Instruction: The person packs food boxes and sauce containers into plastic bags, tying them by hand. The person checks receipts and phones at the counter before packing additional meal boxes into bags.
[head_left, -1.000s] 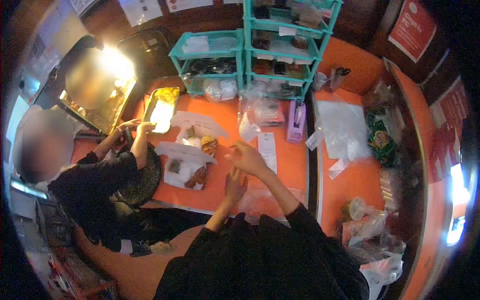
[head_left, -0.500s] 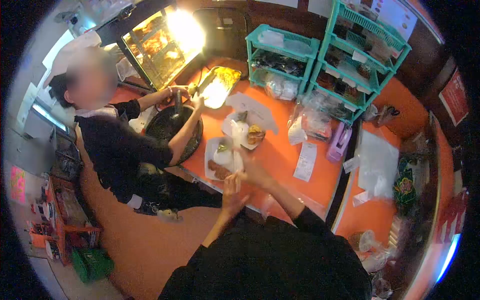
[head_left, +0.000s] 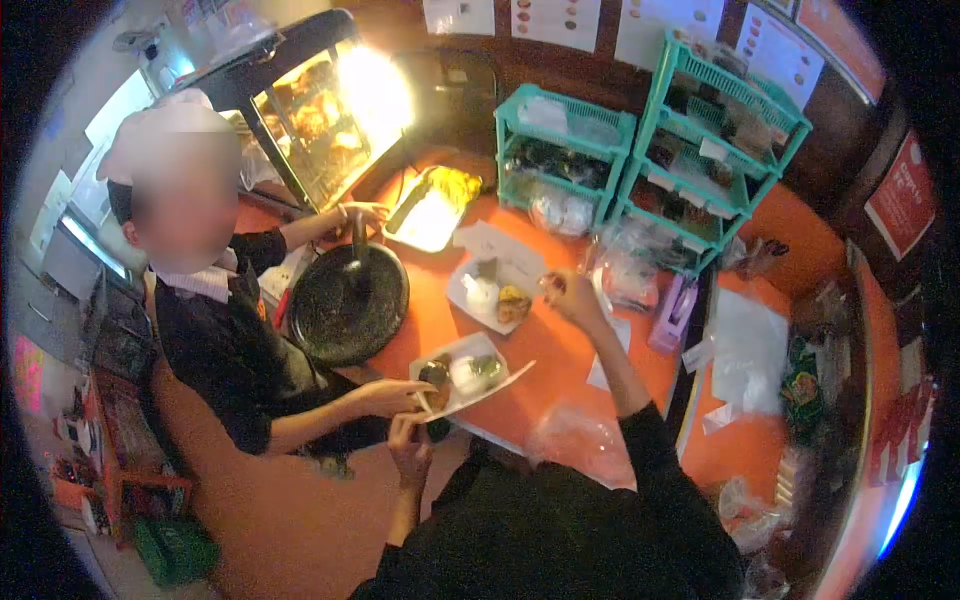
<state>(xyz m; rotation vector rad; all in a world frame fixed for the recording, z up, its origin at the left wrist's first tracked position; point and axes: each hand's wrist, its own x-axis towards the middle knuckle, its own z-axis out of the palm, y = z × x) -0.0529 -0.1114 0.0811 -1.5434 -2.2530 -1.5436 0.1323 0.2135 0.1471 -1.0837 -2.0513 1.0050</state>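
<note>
Near the table's front edge, a white open food box (head_left: 462, 374) with rice, something green and dark food is tilted. A co-worker's hand (head_left: 385, 398) is at its left side. Just below, my left hand (head_left: 410, 452) has its fingers closed at the box's lower left corner. To the right, my right hand (head_left: 572, 302) is raised over the table, pinching a small dark red item (head_left: 553, 284), too blurred to identify. A second open food box (head_left: 492, 288), with rice and yellow-brown food, lies just left of my right hand.
A co-worker (head_left: 215, 330) stands at the left beside a round black pan (head_left: 350, 305). Behind are a metal tray (head_left: 432, 208) and a lit display case (head_left: 315, 110). Green racks (head_left: 700, 150), a purple tape dispenser (head_left: 675, 312) and plastic bags (head_left: 750, 350) are at the right.
My hands have separated, the right moving up and right, the left down and left. The near box has been lifted and tilted. The co-worker's hand has moved from the tray to this box.
</note>
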